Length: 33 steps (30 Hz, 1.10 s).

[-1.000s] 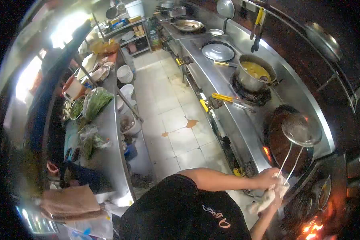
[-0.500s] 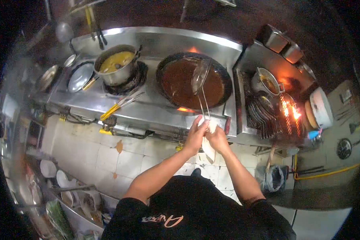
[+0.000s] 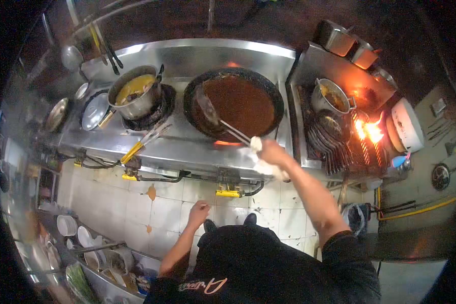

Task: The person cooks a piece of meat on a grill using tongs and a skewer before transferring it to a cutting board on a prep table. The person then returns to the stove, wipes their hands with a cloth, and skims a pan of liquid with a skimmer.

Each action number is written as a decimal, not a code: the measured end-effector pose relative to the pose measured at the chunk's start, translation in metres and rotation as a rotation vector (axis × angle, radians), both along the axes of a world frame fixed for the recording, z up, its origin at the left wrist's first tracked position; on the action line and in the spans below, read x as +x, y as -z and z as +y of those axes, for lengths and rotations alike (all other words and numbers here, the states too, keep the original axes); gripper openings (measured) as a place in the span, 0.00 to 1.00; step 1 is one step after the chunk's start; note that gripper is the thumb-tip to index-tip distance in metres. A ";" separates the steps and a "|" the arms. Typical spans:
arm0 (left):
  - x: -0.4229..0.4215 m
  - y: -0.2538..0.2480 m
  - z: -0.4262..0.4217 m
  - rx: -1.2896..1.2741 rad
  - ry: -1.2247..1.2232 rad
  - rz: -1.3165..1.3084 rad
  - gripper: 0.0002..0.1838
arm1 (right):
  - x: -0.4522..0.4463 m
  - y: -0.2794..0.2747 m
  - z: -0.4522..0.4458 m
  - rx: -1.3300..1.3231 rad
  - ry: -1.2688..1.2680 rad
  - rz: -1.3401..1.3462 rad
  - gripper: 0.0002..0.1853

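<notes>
My right hand (image 3: 272, 153) is closed around the handle of a wire skimmer (image 3: 207, 109), with a white cloth (image 3: 269, 168) bunched in the grip and hanging below it. The skimmer's head dips into dark reddish-brown sauce (image 3: 243, 104) at the left side of a wide black pan (image 3: 279, 109). Away from the stove, above the floor and close to my body, my left hand (image 3: 200, 210) has its fingers curled in. Nothing shows in it.
Left of the pan a pot (image 3: 142, 105) of yellowish broth sits on a burner. Yellow-handled tongs (image 3: 133, 152) lie at the stove's front edge. On the right, open flames (image 3: 372, 133) burn beside a small pot (image 3: 335, 101) and dark grates (image 3: 325, 142). Stacked plates (image 3: 67, 225) are at lower left.
My left hand has let go of the skimmer's handle and cloth and dropped back toward my body. The skimmer's head has swung left and down into the sauce, its handle now slanting.
</notes>
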State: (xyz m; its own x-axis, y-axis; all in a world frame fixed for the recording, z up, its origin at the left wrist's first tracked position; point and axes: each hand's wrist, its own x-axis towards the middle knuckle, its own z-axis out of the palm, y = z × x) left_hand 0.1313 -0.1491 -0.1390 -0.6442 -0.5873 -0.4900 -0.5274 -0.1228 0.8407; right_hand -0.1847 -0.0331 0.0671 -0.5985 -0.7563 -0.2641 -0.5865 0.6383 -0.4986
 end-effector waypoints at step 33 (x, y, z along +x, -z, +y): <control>0.156 0.143 -0.016 -0.082 0.026 -0.405 0.12 | -0.008 -0.029 -0.011 -0.165 -0.092 -0.207 0.17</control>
